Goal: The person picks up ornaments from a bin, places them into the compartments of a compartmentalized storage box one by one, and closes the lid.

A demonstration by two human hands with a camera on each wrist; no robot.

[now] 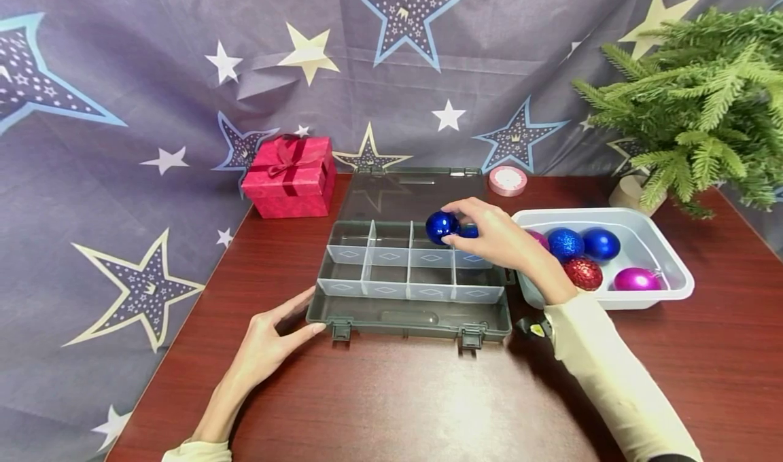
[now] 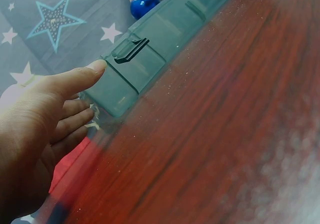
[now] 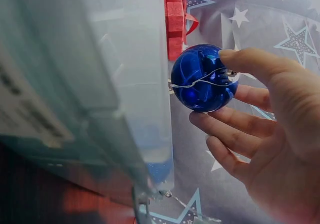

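My right hand (image 1: 498, 234) pinches a shiny blue Christmas ball (image 1: 442, 227) between thumb and fingertips, above the back row of a dark see-through compartment box (image 1: 406, 318). A silvery cord trails across the ball (image 3: 204, 78) in the right wrist view. In the back right compartment another blue item (image 1: 470, 232) shows, partly hidden by the hand. The box stands with its lid (image 1: 416, 193) laid back and clear dividers (image 1: 385, 289) inside. At its front left corner rests my left hand (image 1: 269, 336), thumb on the front edge, the other fingers extended along the left side.
A white tub (image 1: 679, 282) to the right holds several blue, red and pink balls. Behind it an artificial fir tree (image 1: 709, 102) leans in. A red gift box (image 1: 290, 180) stands back left, and a pink ribbon roll (image 1: 508, 181) lies behind the lid.
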